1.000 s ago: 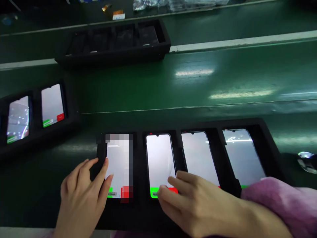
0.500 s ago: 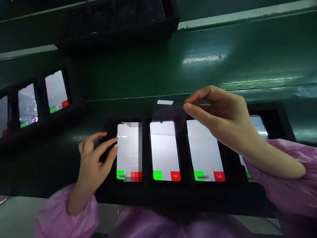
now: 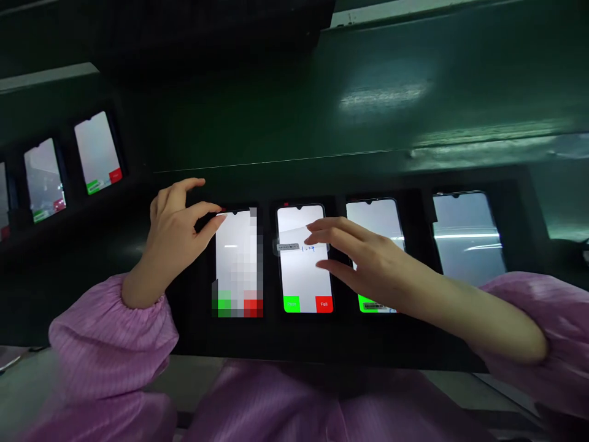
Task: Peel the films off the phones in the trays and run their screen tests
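Observation:
In the head view, my left hand (image 3: 175,230) is at the top left corner of the leftmost lit phone (image 3: 230,264). Thumb and index finger pinch a small red tab (image 3: 223,210) there. My right hand (image 3: 359,255) is over the middle phone (image 3: 306,279), palm down, with its fingers apart and nothing gripped. Under its fingertips, a clear film with a barcode label (image 3: 288,247) and blue handwriting lies across that screen. Another red tab (image 3: 286,204) shows at this phone's top edge. Green Pass and red Fail boxes light the screen's bottom.
A third phone (image 3: 375,215) lies partly under my right hand, and a fourth (image 3: 469,236) sits further right in the same black tray (image 3: 271,337). Several lit phones stand in another tray (image 3: 133,166) at the left. A dark rack (image 3: 221,37) is at the back of the green bench (image 3: 276,123).
My right hand has come left and down from holding up the clear film, which now lies on the middle phone. My left hand has moved up to the leftmost phone's top corner and closed.

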Available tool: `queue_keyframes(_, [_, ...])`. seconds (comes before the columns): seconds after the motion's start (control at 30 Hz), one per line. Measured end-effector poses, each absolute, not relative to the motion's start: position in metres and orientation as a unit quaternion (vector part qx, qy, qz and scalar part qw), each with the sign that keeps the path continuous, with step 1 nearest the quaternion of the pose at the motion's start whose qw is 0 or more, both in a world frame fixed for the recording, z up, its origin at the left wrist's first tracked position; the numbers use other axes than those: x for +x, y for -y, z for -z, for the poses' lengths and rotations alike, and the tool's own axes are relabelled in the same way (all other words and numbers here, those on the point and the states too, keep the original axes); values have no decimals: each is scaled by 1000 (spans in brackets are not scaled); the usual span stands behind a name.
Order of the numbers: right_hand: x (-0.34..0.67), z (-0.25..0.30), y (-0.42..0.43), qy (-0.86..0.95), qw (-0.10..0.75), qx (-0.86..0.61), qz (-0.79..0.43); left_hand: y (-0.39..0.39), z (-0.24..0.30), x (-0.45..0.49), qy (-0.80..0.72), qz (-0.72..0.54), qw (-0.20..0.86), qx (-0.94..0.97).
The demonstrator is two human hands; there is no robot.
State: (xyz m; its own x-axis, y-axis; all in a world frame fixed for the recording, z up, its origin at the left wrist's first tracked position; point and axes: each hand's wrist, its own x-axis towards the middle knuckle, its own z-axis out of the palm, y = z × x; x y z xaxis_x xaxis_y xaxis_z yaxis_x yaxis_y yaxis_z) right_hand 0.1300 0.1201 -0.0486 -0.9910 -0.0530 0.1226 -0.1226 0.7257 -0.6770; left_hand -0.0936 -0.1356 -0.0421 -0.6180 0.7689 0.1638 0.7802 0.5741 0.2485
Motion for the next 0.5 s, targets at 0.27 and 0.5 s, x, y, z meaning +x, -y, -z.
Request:
queue_keyframes(0.27, [128, 38, -124, 913, 76, -19, -401, 148, 22, -65, 852, 225, 36, -471])
queue_keyframes(0.5, [175, 47, -80, 943, 16, 69, -324, 224, -26, 3, 694, 258, -367, -563])
